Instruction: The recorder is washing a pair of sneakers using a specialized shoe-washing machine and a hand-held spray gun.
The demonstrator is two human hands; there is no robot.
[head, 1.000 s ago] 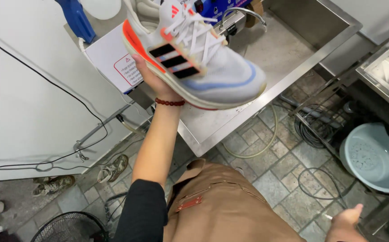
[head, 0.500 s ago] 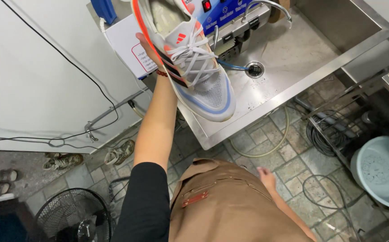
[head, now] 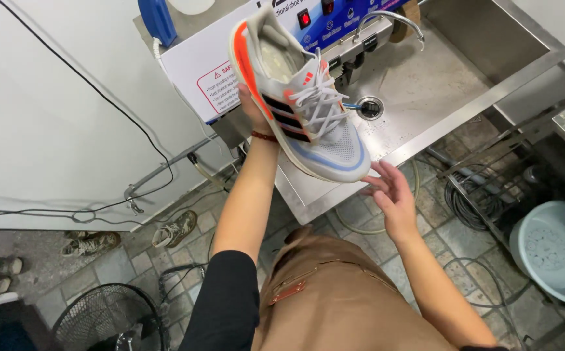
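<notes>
The left hand [head: 254, 112] closes its grip around the heel end of a white running shoe [head: 302, 104], fingers wrapped under the orange-edged sole, so the shoe is carried clear above the near edge of the stainless steel sink [head: 425, 84]. Held from the heel like this, the laced upper and the open collar face the wearer, which seems meant to give a full look at it. The shoe's long axis runs from upper left to lower right, heel up toward the white machine panel [head: 198, 71] and toe down toward the sink's front rim. The right hand [head: 393, 195] is open and empty, fingers spread just beneath the toe, apparently ready to support it. Below are a brown apron [head: 334, 292] and the tiled floor [head: 191, 260].
</notes>
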